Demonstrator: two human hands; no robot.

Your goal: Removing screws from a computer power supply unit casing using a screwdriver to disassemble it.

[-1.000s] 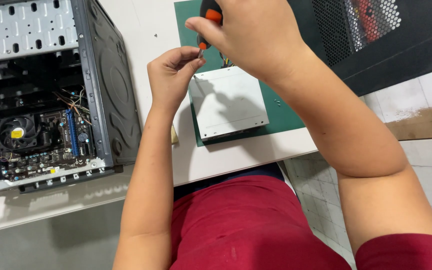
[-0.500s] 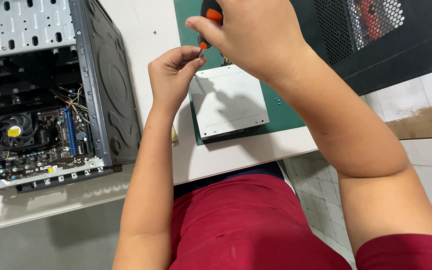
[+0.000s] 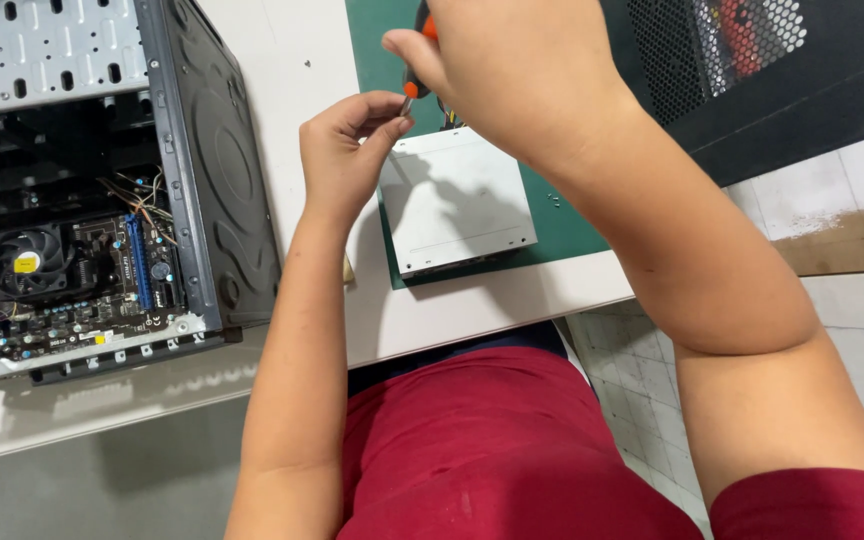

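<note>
My right hand (image 3: 512, 65) grips an orange and black screwdriver (image 3: 418, 40), its tip pointing down towards my left fingertips. My left hand (image 3: 344, 150) is pinched shut just under the tip; whatever small thing it holds is too small to make out. Both hands hover over the near left corner of a flat silver metal drive box (image 3: 457, 200) that lies on a green cutting mat (image 3: 377, 40). Most of the screwdriver's shaft is hidden by my right hand.
An open black computer case (image 3: 202, 170) lies on the white table (image 3: 282, 60) at the left, showing a motherboard and fan (image 3: 27, 262). A black mesh side panel (image 3: 752, 70) lies at the upper right. A few tiny screws (image 3: 555, 198) sit on the mat.
Both hands stay nearly still; the screwdriver tip and left fingers keep meeting at the same spot above the drive box.
</note>
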